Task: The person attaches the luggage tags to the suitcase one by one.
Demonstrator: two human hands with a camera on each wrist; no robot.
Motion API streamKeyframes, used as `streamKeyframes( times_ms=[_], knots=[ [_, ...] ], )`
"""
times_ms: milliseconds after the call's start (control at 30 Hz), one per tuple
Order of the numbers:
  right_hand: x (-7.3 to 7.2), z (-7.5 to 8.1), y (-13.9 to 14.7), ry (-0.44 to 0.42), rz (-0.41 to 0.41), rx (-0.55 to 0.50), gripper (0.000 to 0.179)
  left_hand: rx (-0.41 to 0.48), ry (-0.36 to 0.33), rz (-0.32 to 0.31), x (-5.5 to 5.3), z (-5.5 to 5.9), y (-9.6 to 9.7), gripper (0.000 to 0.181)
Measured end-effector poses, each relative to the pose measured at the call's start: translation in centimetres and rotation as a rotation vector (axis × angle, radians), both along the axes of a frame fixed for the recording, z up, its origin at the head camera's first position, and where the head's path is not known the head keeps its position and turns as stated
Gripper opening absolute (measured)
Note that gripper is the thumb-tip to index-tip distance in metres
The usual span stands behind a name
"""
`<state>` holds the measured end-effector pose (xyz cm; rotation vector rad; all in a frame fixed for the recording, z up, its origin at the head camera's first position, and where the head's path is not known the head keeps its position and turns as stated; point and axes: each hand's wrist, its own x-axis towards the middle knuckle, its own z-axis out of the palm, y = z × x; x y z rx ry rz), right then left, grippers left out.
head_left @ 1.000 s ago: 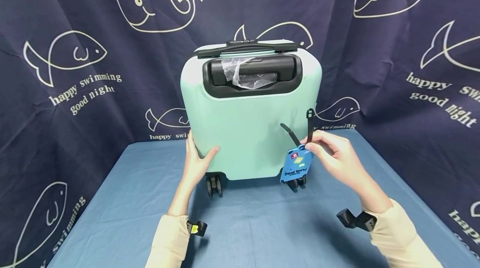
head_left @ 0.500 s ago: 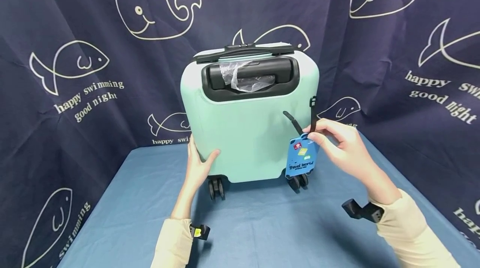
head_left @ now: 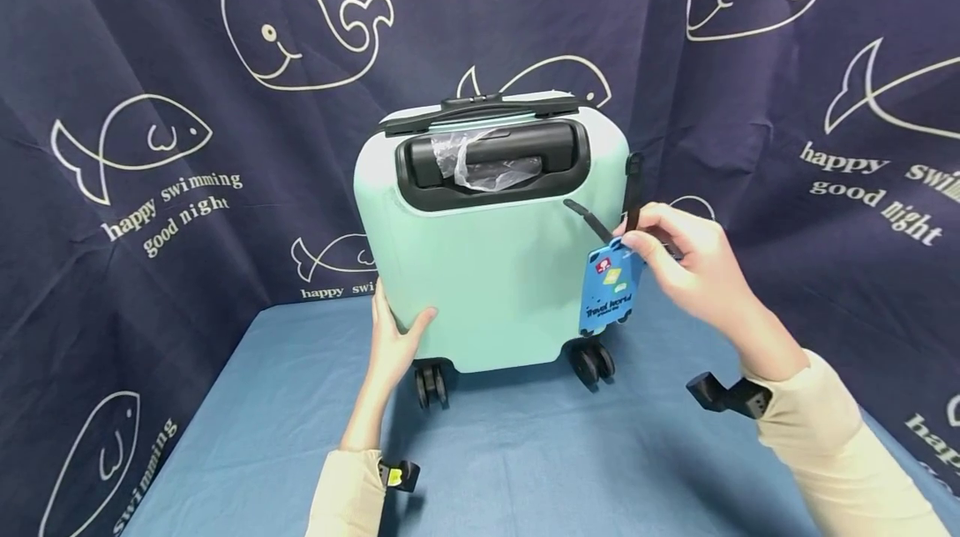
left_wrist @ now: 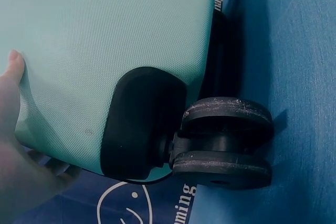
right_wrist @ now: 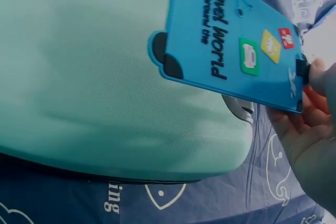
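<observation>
A mint-green suitcase [head_left: 487, 278] stands upright on its black wheels [left_wrist: 223, 169]. My left hand [head_left: 393, 341] grips its lower left edge, thumb on the broad face and fingers round the side. At the right side of the case, my right hand [head_left: 697, 266] pinches a blue luggage tag [head_left: 609, 291] by its top end. The tag hangs in front of the case, with "Travel World" lettering and small coloured patches. Its black strap [head_left: 588, 220] is unfastened, the two ends spread apart and pointing up. In the right wrist view the tag [right_wrist: 231, 40] appears close up.
The suitcase's black carry handle [head_left: 480, 109] and recessed pull handle [head_left: 517, 145] are at the top, with clear plastic wrap [head_left: 487, 174] on the latter. A blue cloth [head_left: 495, 454] covers the table. Dark blue curtains [head_left: 300, 145] with fish drawings hang around it.
My right hand has raised the luggage tag along the suitcase's right side, its strap end now nearer the top. The left hand keeps its grip on the suitcase. The head view has shifted slightly.
</observation>
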<state>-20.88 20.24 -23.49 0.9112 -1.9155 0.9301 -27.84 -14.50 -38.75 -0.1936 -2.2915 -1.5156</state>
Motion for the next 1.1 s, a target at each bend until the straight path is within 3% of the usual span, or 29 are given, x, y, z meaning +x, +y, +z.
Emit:
streamKeyframes(
  times_ms=[533, 867, 1100],
  knots=[
    [-1.6, 2.3, -0.2, 0.076, -0.067, -0.014, 0.008, 0.002, 0.050, 0.002, 0.0, -0.2, 0.0, 0.098],
    [-3.1, 3.6, -0.6, 0.115, -0.073, -0.023, 0.009, 0.012, 0.035, 0.015, 0.4, -0.4, -0.1, 0.097],
    [-4.0, 4.6, -0.9, 0.152, -0.080, -0.064, 0.005, 0.000, 0.082, 0.014, 0.4, -0.3, 0.1, 0.094]
  ],
)
